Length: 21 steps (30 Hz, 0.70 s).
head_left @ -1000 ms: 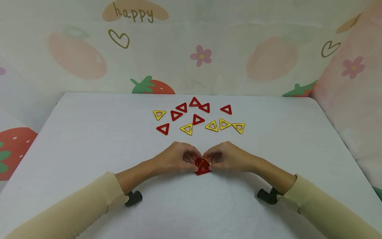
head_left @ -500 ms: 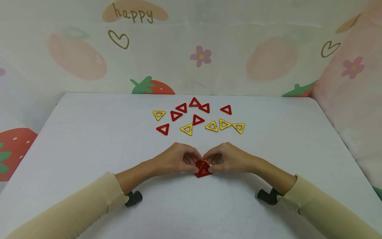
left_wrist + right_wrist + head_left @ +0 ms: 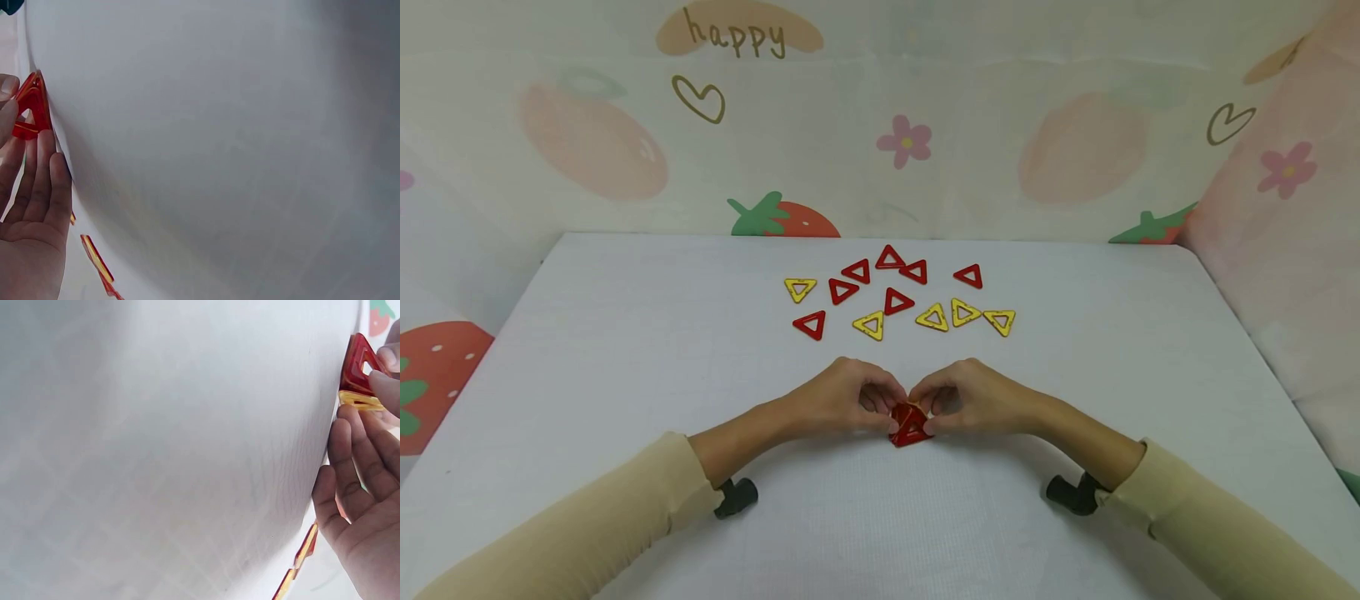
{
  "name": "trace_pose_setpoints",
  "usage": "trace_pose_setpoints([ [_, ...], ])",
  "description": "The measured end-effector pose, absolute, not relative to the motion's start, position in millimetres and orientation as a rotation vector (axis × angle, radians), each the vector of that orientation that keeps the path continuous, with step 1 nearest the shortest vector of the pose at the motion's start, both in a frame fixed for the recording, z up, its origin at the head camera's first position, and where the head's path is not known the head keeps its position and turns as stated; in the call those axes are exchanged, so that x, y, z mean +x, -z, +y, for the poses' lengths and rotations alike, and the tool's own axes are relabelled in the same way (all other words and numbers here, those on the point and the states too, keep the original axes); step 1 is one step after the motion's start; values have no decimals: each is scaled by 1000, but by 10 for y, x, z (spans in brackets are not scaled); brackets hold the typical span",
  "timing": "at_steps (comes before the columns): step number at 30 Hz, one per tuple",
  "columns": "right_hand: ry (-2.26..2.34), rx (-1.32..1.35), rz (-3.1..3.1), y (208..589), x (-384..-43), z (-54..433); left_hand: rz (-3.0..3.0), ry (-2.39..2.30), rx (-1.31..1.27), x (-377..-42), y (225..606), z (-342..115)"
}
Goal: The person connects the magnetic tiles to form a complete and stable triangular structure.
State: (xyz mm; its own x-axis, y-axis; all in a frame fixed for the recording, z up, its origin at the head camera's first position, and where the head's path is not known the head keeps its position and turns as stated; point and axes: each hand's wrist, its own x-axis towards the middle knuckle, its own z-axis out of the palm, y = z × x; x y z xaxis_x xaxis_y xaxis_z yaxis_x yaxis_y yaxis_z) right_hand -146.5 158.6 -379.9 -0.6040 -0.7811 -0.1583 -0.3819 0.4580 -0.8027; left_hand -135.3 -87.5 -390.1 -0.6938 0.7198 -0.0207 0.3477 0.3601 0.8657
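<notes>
At the middle of the white table, both hands meet at a small pyramid-like piece [image 3: 912, 428] built from red triangular magnetic tiles with open centres. My left hand [image 3: 848, 397] pinches its left side between thumb and fingers. From the other side, my right hand [image 3: 983, 397] pinches it the same way. In the right wrist view, a red tile [image 3: 358, 370] leans up under the thumb, and a yellow tile [image 3: 361, 401] forms another side by the fingertips. The left wrist view shows red tiles [image 3: 39, 109] standing tilted together. Fingers cover part of the piece.
Beyond the hands lie loose triangular tiles, several red [image 3: 810, 324] and several yellow [image 3: 932, 317], some touching. A patterned cloth wall [image 3: 970, 100] rises behind the table [image 3: 625, 350]. Dark wrist cameras [image 3: 737, 498] sit by both sleeves.
The joined tiles have shifted slightly toward the person, with a small turn, and both hands keep their pinch. The loose tiles have stayed where they were.
</notes>
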Motion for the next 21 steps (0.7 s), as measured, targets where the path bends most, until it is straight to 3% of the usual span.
trace_pose_setpoints([
  [21,1006,-963,2194,3815,-1429,1594,2207,-1267,915,-1326,3900,-868],
])
